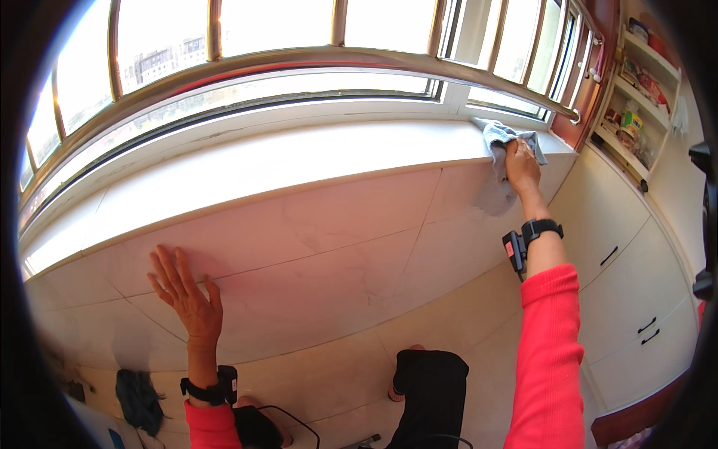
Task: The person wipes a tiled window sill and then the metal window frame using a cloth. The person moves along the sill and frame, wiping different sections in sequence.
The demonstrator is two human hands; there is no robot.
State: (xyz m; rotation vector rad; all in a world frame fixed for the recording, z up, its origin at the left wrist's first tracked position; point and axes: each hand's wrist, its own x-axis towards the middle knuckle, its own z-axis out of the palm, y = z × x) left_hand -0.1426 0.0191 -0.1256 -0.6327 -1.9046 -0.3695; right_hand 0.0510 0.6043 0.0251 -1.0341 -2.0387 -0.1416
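Observation:
My right hand [523, 163] grips a blue-grey cloth [496, 134] at the right end of the white windowsill [314, 149]. Part of the cloth lies on the sill and part hangs over its front edge. Lower left, my left hand [189, 297] has its fingers spread in front of the tiled wall [331, 236] below the sill and holds nothing. Whether its palm touches the tiles cannot be told. Both wrists wear a black strap with a small device.
Metal window bars [280, 59] run above the sill. White cabinets [628, 275] with black handles and an open shelf unit [645, 101] holding packets stand at the right. A dark cloth [139, 401] is at the lower left, near the wall's foot. A cable [300, 424] crosses near my legs.

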